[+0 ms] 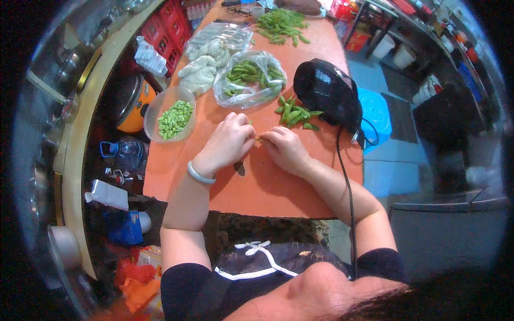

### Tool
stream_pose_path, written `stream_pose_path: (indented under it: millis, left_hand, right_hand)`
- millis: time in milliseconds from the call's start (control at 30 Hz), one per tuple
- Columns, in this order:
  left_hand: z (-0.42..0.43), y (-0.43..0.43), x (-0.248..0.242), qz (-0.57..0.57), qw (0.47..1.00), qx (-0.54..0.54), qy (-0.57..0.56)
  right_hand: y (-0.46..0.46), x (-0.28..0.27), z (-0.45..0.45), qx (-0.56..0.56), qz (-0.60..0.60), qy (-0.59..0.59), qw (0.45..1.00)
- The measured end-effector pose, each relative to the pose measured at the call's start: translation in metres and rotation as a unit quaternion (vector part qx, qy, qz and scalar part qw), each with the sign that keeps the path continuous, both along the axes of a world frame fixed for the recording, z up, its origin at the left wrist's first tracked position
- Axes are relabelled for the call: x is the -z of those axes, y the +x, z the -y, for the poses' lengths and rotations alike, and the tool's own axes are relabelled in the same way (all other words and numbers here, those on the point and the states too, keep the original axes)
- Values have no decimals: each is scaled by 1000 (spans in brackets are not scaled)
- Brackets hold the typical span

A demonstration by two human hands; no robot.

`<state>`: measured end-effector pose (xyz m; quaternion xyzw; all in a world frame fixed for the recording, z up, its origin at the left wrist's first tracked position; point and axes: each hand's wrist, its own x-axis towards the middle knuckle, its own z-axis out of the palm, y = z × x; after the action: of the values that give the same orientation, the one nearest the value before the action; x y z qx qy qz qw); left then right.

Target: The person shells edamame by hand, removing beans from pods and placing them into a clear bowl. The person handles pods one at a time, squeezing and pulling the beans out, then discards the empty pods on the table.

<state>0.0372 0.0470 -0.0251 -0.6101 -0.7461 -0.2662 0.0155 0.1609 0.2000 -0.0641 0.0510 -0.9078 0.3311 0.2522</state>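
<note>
My left hand [231, 138], with a pale bangle at its wrist, is closed around a green bean pod [251, 122]; only small bits of it show. Close beside it, my right hand [288, 149] pinches a yellowish-green piece of pod [259, 140] between thumb and fingers. Most of what the fingers hold is hidden. Left of my hands, a clear plastic bowl [150, 120] holds shelled green beans [175, 118]. Beyond my right hand lies a small pile of bean pods [296, 113]. An open plastic bag [225, 94] of more pods [245, 73] stands past my left hand.
On the orange table [257, 196], a black bag [327, 90] sits right, its cord [346, 172] running over my right arm. Crumpled cloths [199, 74] and a heap of pods [281, 23] lie farther back. A blue stool [375, 114] stands beside the table; red crates [164, 34] are left.
</note>
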Motion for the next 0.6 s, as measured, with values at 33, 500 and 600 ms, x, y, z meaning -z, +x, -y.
stream_pose_path:
  millis: [33, 500, 600]
  left_hand:
    - [1, -1, 1, 3, 1000, 2, -12]
    - [-8, 5, 11, 90, 996, -17, 4]
    - [-12, 7, 14, 80, 996, -24, 22]
  right_hand:
    - [0, 0, -1, 3, -9, -12, 1000]
    - [8, -11, 9, 49, -23, -94, 994]
    - [7, -11, 13, 70, -13, -189, 979]
